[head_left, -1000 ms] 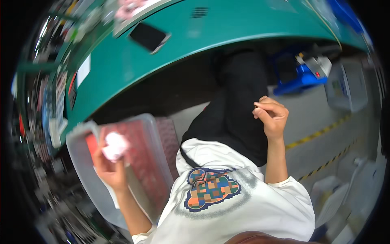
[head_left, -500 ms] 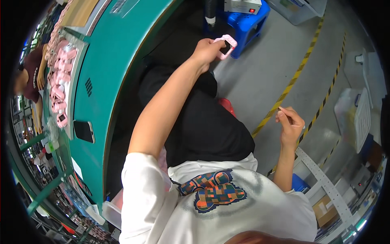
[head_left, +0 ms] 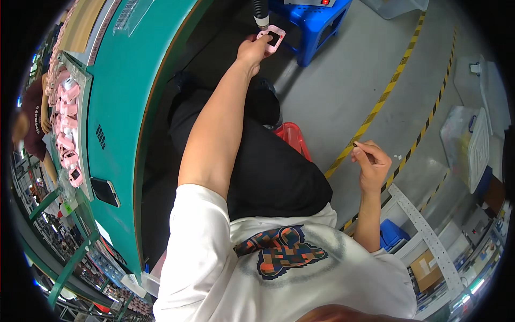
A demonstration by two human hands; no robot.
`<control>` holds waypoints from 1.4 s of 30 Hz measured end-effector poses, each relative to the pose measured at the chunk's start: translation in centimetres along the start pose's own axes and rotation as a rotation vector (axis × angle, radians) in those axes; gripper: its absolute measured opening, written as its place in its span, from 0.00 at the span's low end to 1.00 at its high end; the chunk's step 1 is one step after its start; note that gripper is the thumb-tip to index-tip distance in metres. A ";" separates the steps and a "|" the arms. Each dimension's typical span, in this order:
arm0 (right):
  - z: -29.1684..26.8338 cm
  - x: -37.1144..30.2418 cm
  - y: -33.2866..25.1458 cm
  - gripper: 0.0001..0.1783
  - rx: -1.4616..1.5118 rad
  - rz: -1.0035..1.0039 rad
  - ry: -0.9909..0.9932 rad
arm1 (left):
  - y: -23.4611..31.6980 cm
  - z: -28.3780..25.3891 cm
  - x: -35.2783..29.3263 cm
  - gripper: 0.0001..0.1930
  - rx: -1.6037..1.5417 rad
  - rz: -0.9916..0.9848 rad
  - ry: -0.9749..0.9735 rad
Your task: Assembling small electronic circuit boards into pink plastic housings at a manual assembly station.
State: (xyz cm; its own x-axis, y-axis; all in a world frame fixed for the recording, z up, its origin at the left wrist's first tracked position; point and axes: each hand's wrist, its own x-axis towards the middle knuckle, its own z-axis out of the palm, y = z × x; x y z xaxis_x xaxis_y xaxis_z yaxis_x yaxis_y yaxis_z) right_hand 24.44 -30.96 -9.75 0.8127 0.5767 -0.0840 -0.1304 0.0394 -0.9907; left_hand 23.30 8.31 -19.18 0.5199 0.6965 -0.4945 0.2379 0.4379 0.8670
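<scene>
Out ahead, my left hand [head_left: 250, 56] grips a small pink device [head_left: 276, 37] with a dark square screen. My thumb lies over its front, and the fingers behind it are hidden. Close by the device's far edge hangs the pale tip of a black ribbed hose [head_left: 260, 17]; whether they touch I cannot tell. On the right, my right hand [head_left: 371, 165] is raised over the floor, thumb and forefinger pinched on a tiny dark thing too small to name.
A green table [head_left: 122, 107] on the left bears a phone [head_left: 105, 192] and a tray of pink devices [head_left: 67, 124]. A blue stool [head_left: 316, 29] stands ahead beside the hose. A red basket [head_left: 293, 138] lies past my knee. A person in a dark shirt [head_left: 35, 115] is beyond the table.
My left hand has carried the pink device forward and slightly left, up to the hose tip. My right hand keeps its pinch, a little farther left in view. The whole view has shifted somewhat.
</scene>
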 end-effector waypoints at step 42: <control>10.0 -1.1 -17.0 0.06 -0.978 -1.114 -0.704 | 2.9 -1.7 -37.5 0.19 -0.032 0.487 -0.376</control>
State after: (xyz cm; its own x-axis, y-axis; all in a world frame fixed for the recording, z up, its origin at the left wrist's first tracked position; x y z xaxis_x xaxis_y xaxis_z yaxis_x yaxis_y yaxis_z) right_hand 20.12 -24.11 8.26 -0.1848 0.8653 0.4660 0.9168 0.3226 -0.2354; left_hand 3.11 -15.57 1.74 0.8180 0.5750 0.0188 -0.1217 0.1410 0.9825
